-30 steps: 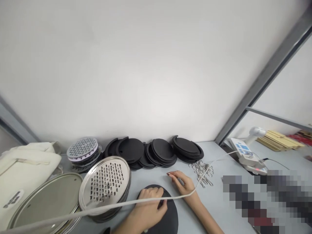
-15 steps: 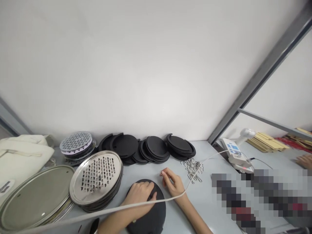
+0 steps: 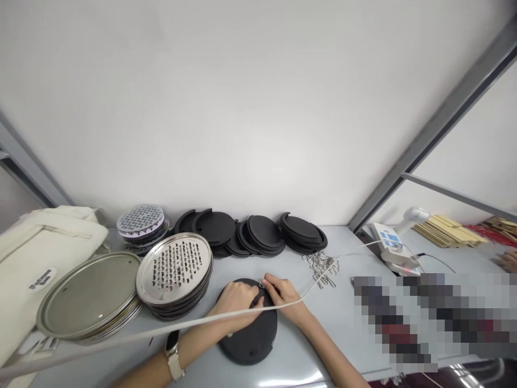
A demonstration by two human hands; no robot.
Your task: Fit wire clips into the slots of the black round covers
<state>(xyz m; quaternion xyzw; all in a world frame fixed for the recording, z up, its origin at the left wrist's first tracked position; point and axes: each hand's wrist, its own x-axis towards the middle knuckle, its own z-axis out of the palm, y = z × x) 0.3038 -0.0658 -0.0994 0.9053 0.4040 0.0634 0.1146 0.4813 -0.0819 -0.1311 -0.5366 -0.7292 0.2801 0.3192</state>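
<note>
A round black plate (image 3: 252,342) lies on the grey table in front of me. My left hand (image 3: 238,302) rests on its upper part, fingers curled and thumb pressed against a black part near the rim. My right hand (image 3: 285,295) pinches a small metal wire hook (image 3: 262,285) at the plate's upper right edge; most of the hook is hidden by fingers. Similar wire hooks (image 3: 323,267) lie in a loose pile to the right, beyond my right hand. A watch with a light strap (image 3: 174,358) is on my left wrist.
Stacked grater discs (image 3: 172,269) and greenish metal lids (image 3: 92,296) stand at left beside a cream bag (image 3: 52,253). Black round plates (image 3: 264,237) line the wall. A white cable (image 3: 194,325) crosses over my arms. At right are a white device (image 3: 390,242) and another person's hand (image 3: 509,260).
My right hand has brought the hook left to the plate's edge, close to my left hand. The plate sits more fully in view, and the camera view has shifted.
</note>
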